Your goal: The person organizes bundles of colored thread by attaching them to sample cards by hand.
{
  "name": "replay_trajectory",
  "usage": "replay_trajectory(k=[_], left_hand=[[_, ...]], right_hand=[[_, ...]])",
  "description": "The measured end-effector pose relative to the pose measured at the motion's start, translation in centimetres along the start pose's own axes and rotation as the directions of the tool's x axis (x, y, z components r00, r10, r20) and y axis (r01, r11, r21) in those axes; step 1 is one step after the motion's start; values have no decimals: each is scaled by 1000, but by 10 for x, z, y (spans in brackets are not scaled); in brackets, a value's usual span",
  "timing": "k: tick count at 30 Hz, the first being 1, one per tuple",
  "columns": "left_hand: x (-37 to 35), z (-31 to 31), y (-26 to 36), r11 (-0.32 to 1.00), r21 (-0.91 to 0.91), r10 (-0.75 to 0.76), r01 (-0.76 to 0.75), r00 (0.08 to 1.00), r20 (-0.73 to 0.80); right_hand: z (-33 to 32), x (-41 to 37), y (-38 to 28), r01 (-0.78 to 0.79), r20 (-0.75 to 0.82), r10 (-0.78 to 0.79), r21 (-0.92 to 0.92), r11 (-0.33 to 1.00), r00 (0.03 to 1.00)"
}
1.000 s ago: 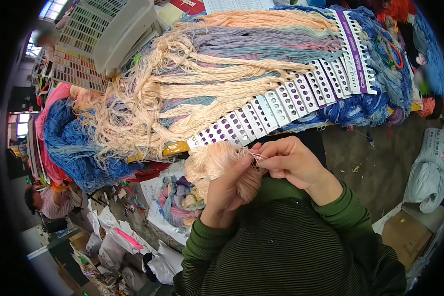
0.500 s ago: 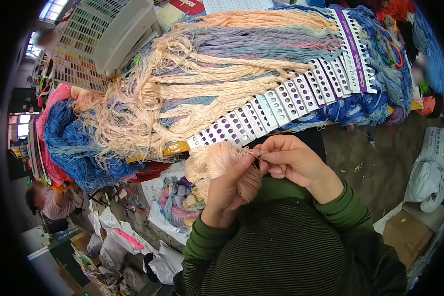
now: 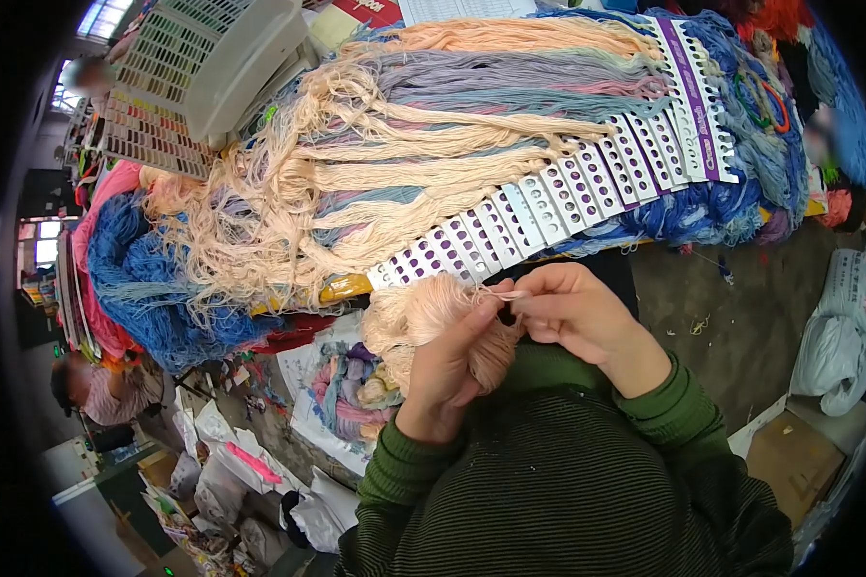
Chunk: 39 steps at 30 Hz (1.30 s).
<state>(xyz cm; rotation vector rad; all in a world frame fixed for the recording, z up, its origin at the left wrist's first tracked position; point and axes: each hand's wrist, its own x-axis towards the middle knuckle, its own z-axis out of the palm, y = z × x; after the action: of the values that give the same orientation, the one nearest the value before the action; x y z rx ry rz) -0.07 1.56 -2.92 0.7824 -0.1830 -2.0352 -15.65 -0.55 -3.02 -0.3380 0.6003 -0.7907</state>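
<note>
My left hand (image 3: 445,363) is closed around a pale peach skein of thread (image 3: 440,306), with the bundle bulging out on both sides of the fingers. Just right of it, my right hand (image 3: 577,313) pinches a thin strand (image 3: 502,294) that runs across to the left thumb. Beyond both hands lies a fanned row of white punched thread cards (image 3: 481,240). Cream thread hanks (image 3: 404,178) are looped through holes at the cards' ends and trail leftward across the table.
Blue yarn (image 3: 154,288) hangs over the table's left end. Colour charts (image 3: 154,87) and a pale plastic bin (image 3: 245,72) stand at the back left. Below lie mixed skeins (image 3: 351,389) on a white sheet. A person (image 3: 101,389) sits at far left. Plastic bags (image 3: 832,337) lie at right.
My right hand has shifted slightly right, and the pinched strand now stretches more plainly between the two hands. The left hand keeps its hold on the skein.
</note>
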Motion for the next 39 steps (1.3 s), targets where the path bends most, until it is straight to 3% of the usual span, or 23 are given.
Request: replay_trajectory(k=[2,7,12,15,18,22,25,27,28,31,34,36,39], left_hand=[[0,-1,-1,999,-11,32,-31,998,51],[-4,1,0,997,25,63,-67,989,134],[-6,9,-1,988,122,92,-98,994,60],[-6,10,-2,985,153,73,-81,996,57],[-7,12,-2,982,173,62,-71,996,59],[-6,7,-1,999,29,42,-45,995,92],[-5,2,-1,985,153,65,-79,994,92],[-4,1,-2,988,148,46,-43,999,-12],[-4,0,-3,989,144,36,-27,997,-62],[-5,-3,-3,986,112,115,-121,991,63],[-5,-2,-5,990,7,137,-139,984,112],[-7,7,-5,989,65,132,-136,989,73],[-7,3,-4,978,168,98,-121,985,139]], right_hand=[[-12,-1,-3,-82,103,66,159,984,993],[-4,-1,-3,-29,7,29,98,995,1000],[-4,2,-4,-81,-8,82,104,991,997],[10,0,-5,-67,-122,41,-218,974,992],[7,0,-2,-10,-71,-18,-375,927,997],[11,-1,-5,-40,-109,7,-303,952,994],[3,0,-1,6,-47,-16,-211,977,999],[-4,2,2,78,56,-72,-117,990,996],[-4,1,-1,39,77,-34,-55,998,996],[-4,-3,-6,-37,102,31,62,997,994],[-9,-1,1,-46,47,43,64,997,998],[-8,1,-1,-88,32,86,83,993,996],[10,0,-4,-41,-79,24,-230,972,997]])
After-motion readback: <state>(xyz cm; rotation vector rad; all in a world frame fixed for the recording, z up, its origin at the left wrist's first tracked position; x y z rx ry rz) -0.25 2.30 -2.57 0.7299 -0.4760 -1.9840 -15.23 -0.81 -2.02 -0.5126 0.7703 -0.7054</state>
